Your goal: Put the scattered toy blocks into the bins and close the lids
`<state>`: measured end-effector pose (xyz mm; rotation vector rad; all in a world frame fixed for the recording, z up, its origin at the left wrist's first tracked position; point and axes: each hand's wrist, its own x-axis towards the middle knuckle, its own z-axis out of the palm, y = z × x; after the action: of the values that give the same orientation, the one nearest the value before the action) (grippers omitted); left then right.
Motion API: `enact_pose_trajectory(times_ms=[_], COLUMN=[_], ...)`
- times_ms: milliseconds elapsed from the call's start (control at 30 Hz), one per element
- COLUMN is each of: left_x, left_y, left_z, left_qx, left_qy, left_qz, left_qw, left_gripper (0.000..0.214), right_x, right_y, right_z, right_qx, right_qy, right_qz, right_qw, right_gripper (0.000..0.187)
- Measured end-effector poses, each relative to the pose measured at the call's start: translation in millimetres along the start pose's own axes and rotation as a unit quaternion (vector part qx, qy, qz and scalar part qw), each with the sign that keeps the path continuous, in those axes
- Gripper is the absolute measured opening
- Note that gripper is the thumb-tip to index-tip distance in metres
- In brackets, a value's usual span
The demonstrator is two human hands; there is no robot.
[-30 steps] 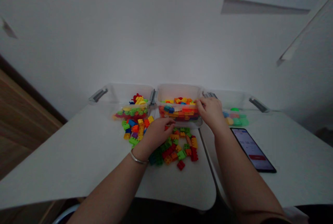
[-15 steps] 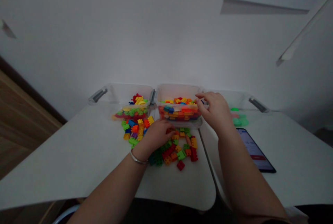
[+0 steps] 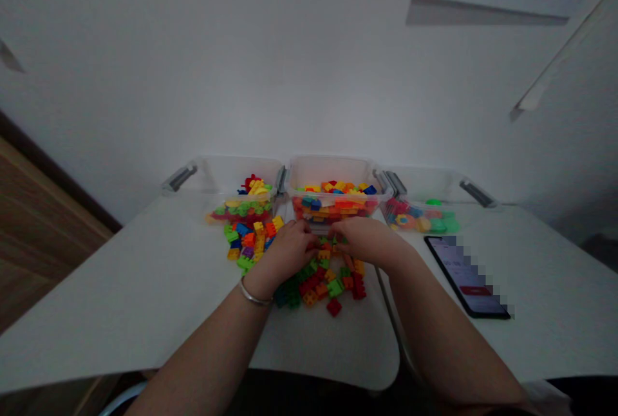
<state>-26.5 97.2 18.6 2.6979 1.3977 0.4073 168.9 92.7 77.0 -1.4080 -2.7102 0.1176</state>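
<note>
The left hand [image 3: 287, 252] and right hand [image 3: 364, 240] curl down on the toy bricks [image 3: 318, 290] by the clear box [image 3: 335, 171], but I can't tell if they grip any

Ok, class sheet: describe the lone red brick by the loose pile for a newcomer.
On the white desk, find the middle clear plastic bin of three. Below it lies a heap of loose toy bricks. The red brick sits alone at the heap's near edge, apart from the rest.
</note>
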Motion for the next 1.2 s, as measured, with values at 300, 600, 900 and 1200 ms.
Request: enact_pose_trajectory(times_ms=[300, 600, 900, 1200], left_x=[0.7, 2.0, 4.7, 3.7], left_y=[-1.3, -4.6, -7.2, -2.8], left_z=[-3.8, -0.5, 4.1, -2.2], left_qx=[0.000, -0.047, -0.090, -0.206], left_qy=[-0.022, -0.011, 0.005, 0.004], left_qz=[0.003, 0.002, 0.030, -0.006], left_qw=[1.000, 0.999, 0.995, 0.979], left_gripper=[0.021, 0.011, 0.009, 0.022], right_x=[9.6, 8.6, 11.9, 4.2], right_y=[-13.5, -4.2, -4.0, -4.2], right_z=[20.7, 24.6, 6.3, -6.8], right_qx=[-0.011, -0.048, 0.019, -0.002], right_qy=[0.010, 0.002, -0.094, -0.044], right_qz=[-0.015, -0.015, 0.006, 0.029], right_qw=[1.000, 0.999, 0.995, 0.999], right_gripper=[0.014, 0.012, 0.022, 0.023])
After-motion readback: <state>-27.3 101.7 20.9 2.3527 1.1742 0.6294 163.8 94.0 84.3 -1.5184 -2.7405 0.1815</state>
